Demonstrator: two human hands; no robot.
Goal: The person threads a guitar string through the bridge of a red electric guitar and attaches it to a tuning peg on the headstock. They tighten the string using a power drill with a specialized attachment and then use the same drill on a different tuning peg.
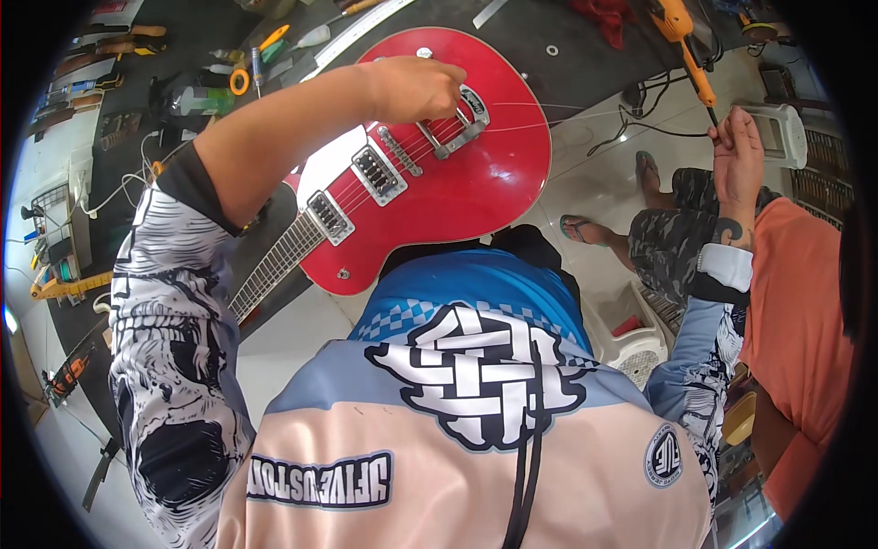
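A red electric guitar (494,174) lies face up, with two chrome pickups and a metal bridge (400,151). My left hand (421,89) reaches over its body, fingers closed at the upper end of the chrome vibrato tailpiece (445,146). Whatever sits between those fingertips is hidden. From the tailpiece, thin loose strings (558,116) run off to the right. My right hand (737,156) is raised out at the far right, with thumb and fingers pinched, apparently on the end of a guitar string. The guitar's neck (274,268) points to the lower left.
An orange-handled tool (700,84) appears just beyond my right hand. Several hand tools, a tape roll (240,82) and a metal ruler (352,37) lie on the dark bench. Another person in an orange shirt (794,302) is close on the right, near white plastic stools (631,348).
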